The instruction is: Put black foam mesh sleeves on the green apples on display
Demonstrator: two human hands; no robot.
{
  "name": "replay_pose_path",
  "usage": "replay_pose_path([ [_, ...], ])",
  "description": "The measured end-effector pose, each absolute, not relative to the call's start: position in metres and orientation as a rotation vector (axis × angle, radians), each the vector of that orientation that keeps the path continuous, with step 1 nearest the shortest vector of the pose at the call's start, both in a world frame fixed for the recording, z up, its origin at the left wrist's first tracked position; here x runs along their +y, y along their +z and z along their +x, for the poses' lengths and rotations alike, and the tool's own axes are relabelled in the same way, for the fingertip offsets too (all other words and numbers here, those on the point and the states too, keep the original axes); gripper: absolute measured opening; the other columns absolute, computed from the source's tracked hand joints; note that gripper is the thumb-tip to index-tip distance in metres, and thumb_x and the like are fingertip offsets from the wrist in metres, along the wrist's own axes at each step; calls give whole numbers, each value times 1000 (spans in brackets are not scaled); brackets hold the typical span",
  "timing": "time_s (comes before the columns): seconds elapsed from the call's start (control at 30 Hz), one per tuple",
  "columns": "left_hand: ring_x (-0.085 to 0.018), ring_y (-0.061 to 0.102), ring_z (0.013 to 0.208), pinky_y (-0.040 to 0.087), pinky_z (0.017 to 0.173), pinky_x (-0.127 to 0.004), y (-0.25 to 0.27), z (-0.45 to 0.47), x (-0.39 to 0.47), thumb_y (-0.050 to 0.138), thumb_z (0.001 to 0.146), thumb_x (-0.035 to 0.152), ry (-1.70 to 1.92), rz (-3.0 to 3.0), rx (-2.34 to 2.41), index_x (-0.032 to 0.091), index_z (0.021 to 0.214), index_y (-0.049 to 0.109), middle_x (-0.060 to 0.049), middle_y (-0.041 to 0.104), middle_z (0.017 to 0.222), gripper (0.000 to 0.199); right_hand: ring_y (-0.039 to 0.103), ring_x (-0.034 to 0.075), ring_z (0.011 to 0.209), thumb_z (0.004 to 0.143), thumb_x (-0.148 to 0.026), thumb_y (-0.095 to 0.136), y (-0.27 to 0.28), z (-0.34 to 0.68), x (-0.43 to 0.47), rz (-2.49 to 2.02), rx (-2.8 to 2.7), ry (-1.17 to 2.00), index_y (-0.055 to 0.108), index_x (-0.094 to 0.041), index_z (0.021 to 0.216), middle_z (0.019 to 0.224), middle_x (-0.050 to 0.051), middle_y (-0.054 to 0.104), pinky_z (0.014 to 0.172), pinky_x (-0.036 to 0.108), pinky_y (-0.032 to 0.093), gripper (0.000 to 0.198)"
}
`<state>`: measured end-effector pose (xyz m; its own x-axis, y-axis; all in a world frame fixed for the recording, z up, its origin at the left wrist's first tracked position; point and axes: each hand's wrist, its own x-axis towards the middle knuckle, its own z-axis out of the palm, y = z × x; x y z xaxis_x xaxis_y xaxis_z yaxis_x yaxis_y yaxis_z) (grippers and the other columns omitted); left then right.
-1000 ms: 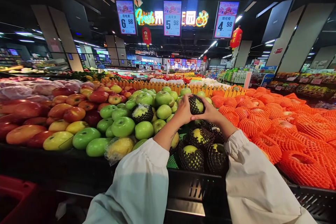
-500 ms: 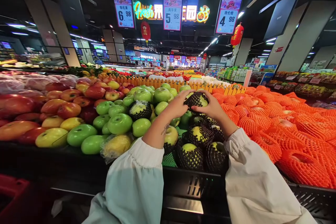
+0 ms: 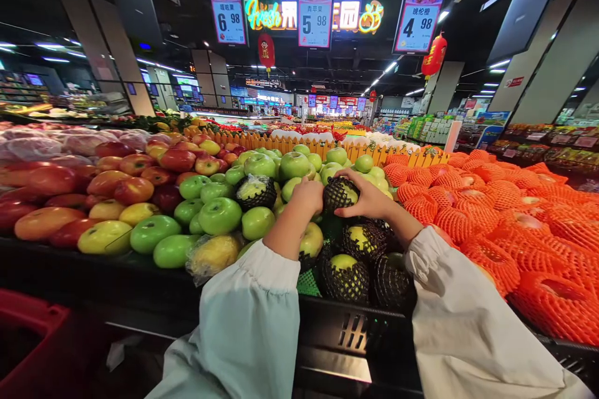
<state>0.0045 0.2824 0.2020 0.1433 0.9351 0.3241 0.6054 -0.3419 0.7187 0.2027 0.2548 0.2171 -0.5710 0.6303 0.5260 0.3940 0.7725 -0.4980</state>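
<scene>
A green apple in a black foam net (image 3: 339, 194) is held up over the pile by my right hand (image 3: 369, 198), thumb and fingers curved around it. On its left side is my left hand (image 3: 307, 197), closed with fingers curled; what they pinch, if anything, is hidden. Below lie other netted green apples, one at the front (image 3: 346, 279) and another behind it (image 3: 365, 240). A partly netted green apple (image 3: 312, 240) sits under my left wrist. Farther left, a plastic-wrapped netted apple (image 3: 255, 192) rests among bare green apples (image 3: 219, 216).
Red apples (image 3: 133, 193) are heaped left, orange-netted fruit (image 3: 489, 265) right. A black crate edge (image 3: 355, 330) runs along the front. Behind the fruit stands a low yellow fence (image 3: 281, 144). A red basket (image 3: 28, 318) is low at left. Price screens (image 3: 316, 12) hang above.
My left hand has drawn back from around the netted apple and its fingers have curled closed. My right hand still holds the apple. The view has shifted slightly.
</scene>
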Motion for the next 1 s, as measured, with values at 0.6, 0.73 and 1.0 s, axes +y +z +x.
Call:
replay_pose_path([
  [0.6,-41,49,138,5,127,-66,158,14,323,92,36,15,1303,2050,1369,22,57,50,-4,62,78,47,61,34,114,58,-53,85,213,212,259,-1012,-1779,341,49,-25,116,117,10,64,105,50,46,73],
  [0.73,-44,46,142,6,123,-72,161,9,325,91,28,2,1249,2015,1292,21,54,47,1,54,68,55,61,32,110,58,-56,85,210,215,265,-1044,-1614,292,48,-26,115,115,10,63,104,50,46,74],
  [1.0,-45,52,137,-1,126,-67,165,16,317,85,20,-11,1230,2070,1368,21,48,38,3,52,58,63,63,32,110,61,-59,83,205,223,277,-1141,-1377,294,44,-25,117,118,11,63,104,53,50,76],
])
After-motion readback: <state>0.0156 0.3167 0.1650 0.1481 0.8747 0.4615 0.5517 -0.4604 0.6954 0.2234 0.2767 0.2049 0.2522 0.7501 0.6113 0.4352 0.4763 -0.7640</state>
